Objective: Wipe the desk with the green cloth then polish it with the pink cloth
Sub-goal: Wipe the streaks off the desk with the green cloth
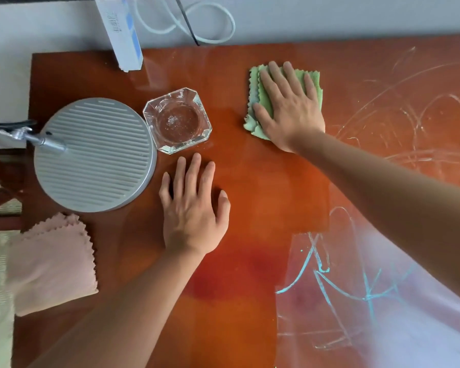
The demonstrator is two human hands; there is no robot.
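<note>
Right hand (290,107) flat, pressing green cloth (260,102) on desk (250,195); left hand (194,205) flat, empty. Chalk-like scrawls remain, apparently; pink cloth (53,261) unused.

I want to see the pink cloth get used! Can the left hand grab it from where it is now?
Probably yes. The left hand lies flat and empty on the desk, and the pink cloth sits nearby at the desk's left edge, with nothing between them.

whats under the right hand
The right hand lies flat on the folded green cloth, which sits on the desk. The cloth's zigzag edges show around the fingers; the desk surface beneath the cloth is covered, so marks there cannot be seen.
</note>
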